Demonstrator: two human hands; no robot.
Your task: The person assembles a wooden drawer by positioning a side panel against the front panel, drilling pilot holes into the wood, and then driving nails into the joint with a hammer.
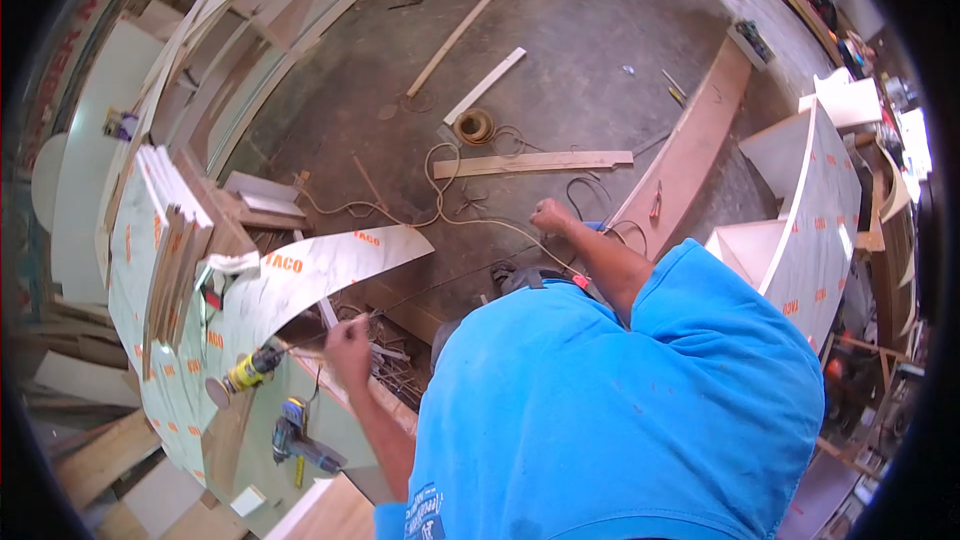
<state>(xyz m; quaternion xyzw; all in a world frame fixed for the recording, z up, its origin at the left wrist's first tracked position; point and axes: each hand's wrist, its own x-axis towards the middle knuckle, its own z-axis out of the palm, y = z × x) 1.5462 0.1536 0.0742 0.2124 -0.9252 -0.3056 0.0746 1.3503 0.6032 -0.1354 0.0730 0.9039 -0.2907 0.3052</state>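
Observation:
My left hand (348, 348) is closed at the left, beside a curved sheet panel (300, 275). A thin dark cord (440, 282) passes at its fingers and stretches across toward my right side. My right hand (549, 217) is closed above the floor, close to a beige hose (490, 223); whatever is in its fingers is too small to make out. To the left of my left hand a yellow-green power tool with a round disc (243, 377) lies on a panel. Below it rests a blue cordless drill (290, 430).
A coil of brown edging (474, 127) and a long wooden strip (535, 163) lie on the concrete floor. A screwdriver-like red tool (656, 202) rests on a curved board (690, 145) at the right. Film-covered curved cabinets (815, 210) stand at the right.

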